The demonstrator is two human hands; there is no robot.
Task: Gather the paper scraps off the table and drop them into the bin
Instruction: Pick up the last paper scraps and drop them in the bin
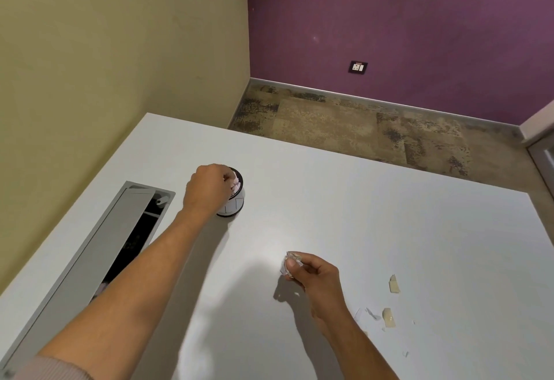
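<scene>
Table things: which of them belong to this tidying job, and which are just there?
Part of the job:
bin
left hand at the bin
right hand pinching a paper wad
scraps on the table

Just there:
cable tray
wall socket

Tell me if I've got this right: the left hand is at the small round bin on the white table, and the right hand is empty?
Not quite. The head view shows the right hand pinching a crumpled white paper scrap, not empty. The rest holds: the left hand is at the small round bin on the white table.
</scene>
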